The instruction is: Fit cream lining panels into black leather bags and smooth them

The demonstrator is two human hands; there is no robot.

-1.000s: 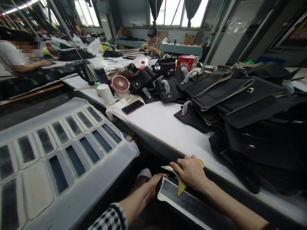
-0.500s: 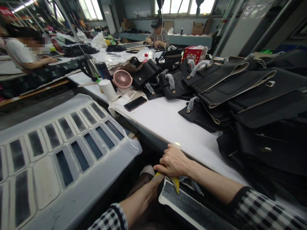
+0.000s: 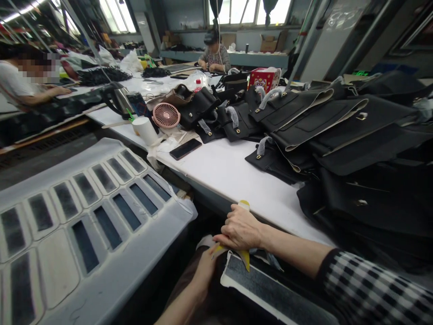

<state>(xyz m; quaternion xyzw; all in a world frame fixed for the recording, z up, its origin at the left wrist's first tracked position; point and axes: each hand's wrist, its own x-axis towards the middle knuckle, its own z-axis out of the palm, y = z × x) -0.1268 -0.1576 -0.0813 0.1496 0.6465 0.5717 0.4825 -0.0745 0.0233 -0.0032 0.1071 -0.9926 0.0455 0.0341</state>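
My right hand [image 3: 241, 228] is closed around a yellow tool with a pale, yellow-capped end [image 3: 244, 206]; its exact kind is hidden by the fist. A pointed yellow part sticks out below the hand, against the end of a dark grey panel with a white edge [image 3: 270, 289]. This panel belongs to a black piece across my lap, largely in shadow. My left hand [image 3: 204, 266] is close beside and below the right one, at the near end of that piece. Its fingers are mostly covered, so its grip is unclear.
Left, a grey-covered surface [image 3: 142, 253] carries rows of pale-framed dark strips. Black bags [image 3: 324, 131] are heaped on the white table [image 3: 216, 167], alongside a phone [image 3: 186, 149], pink fan [image 3: 166, 115], white cup [image 3: 145, 130] and kettle [image 3: 117, 99]. Two people sit farther off.
The camera view has shifted slightly, moving the scene to the left. My right hand keeps its grip on the yellow tool, whose yellow top end now shows. Both hands stay together at the panel.
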